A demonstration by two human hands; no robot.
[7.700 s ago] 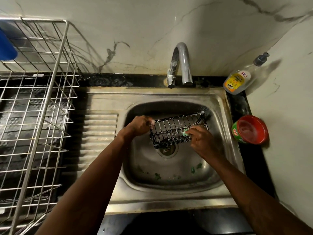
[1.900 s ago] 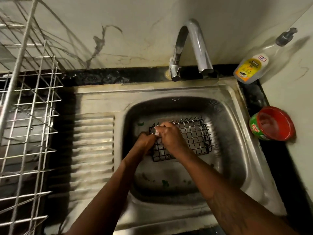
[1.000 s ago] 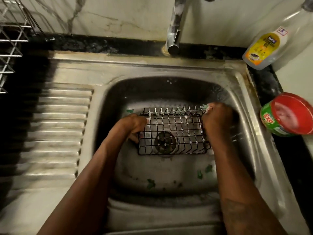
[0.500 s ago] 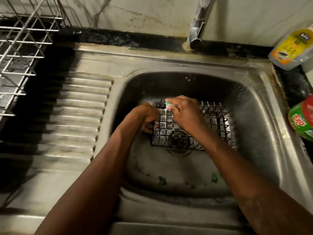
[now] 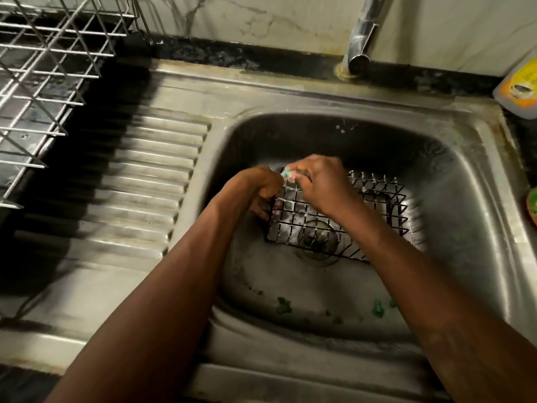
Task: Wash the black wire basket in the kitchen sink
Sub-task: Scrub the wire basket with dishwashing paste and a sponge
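The black wire basket lies in the steel sink, over the drain, with soap foam on its wires. My left hand grips the basket's left end. My right hand holds a small green scrub pad against the basket's far left corner, close to my left hand. The right arm hides the basket's near right part.
The tap stands behind the bowl, with no water running. A ribbed drainboard lies to the left, a wire dish rack beyond it. A dish soap bottle and a green tub sit at the right edge. Green scraps lie in the bowl.
My right hand with the pad has stayed at the basket's far left corner, shifting slightly toward my left hand. The view has moved a little to the left.
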